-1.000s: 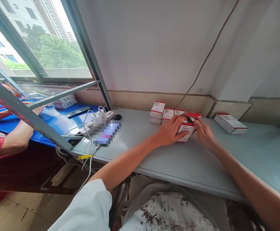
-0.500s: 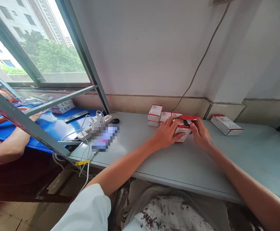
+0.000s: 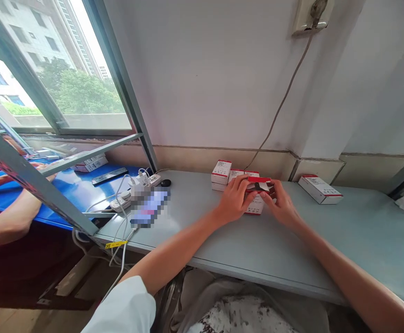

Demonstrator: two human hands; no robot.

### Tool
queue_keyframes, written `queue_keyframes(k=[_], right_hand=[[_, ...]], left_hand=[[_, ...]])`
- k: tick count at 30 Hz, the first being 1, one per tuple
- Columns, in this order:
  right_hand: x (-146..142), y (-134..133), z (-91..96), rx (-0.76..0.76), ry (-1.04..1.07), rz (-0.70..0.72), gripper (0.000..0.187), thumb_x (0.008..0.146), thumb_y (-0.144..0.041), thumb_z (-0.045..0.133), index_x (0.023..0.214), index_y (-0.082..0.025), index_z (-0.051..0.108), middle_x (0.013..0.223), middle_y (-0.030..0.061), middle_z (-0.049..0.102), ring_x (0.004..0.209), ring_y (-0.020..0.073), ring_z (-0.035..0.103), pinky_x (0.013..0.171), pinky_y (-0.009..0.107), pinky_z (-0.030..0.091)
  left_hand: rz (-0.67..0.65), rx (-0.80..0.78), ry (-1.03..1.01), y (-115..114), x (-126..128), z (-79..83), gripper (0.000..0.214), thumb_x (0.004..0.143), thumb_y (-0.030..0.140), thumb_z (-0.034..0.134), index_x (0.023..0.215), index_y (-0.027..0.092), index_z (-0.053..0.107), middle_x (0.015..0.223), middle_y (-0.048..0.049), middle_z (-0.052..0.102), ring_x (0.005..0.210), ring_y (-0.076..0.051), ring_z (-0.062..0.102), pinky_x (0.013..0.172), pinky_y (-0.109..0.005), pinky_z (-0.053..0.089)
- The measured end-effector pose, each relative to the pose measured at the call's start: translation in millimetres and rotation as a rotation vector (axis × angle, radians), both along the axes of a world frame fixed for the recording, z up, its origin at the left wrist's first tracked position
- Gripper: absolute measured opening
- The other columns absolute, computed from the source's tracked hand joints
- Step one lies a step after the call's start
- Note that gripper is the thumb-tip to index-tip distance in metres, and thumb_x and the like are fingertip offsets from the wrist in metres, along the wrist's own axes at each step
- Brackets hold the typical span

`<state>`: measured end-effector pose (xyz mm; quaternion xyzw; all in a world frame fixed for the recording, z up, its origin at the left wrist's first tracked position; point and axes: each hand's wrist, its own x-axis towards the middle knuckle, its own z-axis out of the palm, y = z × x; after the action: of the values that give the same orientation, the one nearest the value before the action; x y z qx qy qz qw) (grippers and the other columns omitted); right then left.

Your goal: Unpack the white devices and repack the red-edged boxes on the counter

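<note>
A small white and red box stands on the grey table, and both my hands are on it. My left hand wraps its left side with fingers curled. On the right, my right hand pinches at the box's raised red top flap, where something dark shows in the opening. Several more white and red boxes are stacked just behind it against the wall.
Another white and red box lies to the right. A power strip with white chargers, a phone and a small black object sit at the table's left end. Behind the window frame, another person's arm rests at a blue surface.
The camera tilted up, showing a wall socket. My hands stayed on the box; the red flap has come lower over the opening.
</note>
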<state>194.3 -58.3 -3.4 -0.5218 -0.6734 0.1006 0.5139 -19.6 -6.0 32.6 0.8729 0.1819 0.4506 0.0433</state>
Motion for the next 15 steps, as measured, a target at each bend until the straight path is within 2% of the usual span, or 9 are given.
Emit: queue_keyframes(k=[6, 12, 15], right_hand=[[-5.8, -3.1, 3.0, 0.007, -0.004, -0.013, 0.049, 0.107, -0.064, 0.057, 0.139, -0.027, 0.054, 0.120, 0.0107, 0.071, 0.082, 0.0227, 0.070, 0.068, 0.039, 0.062], [-9.4, -3.0, 2.5, 0.102, 0.040, -0.035, 0.050, 0.106, -0.059, 0.063, 0.142, -0.026, 0.052, 0.132, 0.0153, 0.068, 0.104, 0.0288, 0.074, 0.079, 0.045, 0.066], [-10.0, -1.7, 2.0, 0.179, 0.077, -0.066, 0.044, 0.106, -0.055, 0.063, 0.139, -0.028, 0.054, 0.134, 0.0146, 0.068, 0.111, 0.0298, 0.074, 0.087, 0.048, 0.066]], left_hand=[[-0.009, 0.015, -0.031, 1.4, -1.4, -2.6, 0.031, 0.116, 0.042, 0.048, 0.140, 0.023, 0.052, 0.143, -0.0141, 0.062, 0.137, -0.029, 0.060, 0.114, -0.051, 0.055], [0.003, 0.015, -0.020, 0.4, -0.8, -2.2, 0.028, 0.115, 0.042, 0.049, 0.135, 0.023, 0.054, 0.147, -0.0151, 0.058, 0.140, -0.029, 0.059, 0.115, -0.051, 0.055], [0.003, 0.011, -0.039, 0.8, -0.1, -2.0, 0.026, 0.115, 0.042, 0.048, 0.132, 0.023, 0.056, 0.145, -0.0150, 0.059, 0.139, -0.028, 0.060, 0.115, -0.051, 0.055]])
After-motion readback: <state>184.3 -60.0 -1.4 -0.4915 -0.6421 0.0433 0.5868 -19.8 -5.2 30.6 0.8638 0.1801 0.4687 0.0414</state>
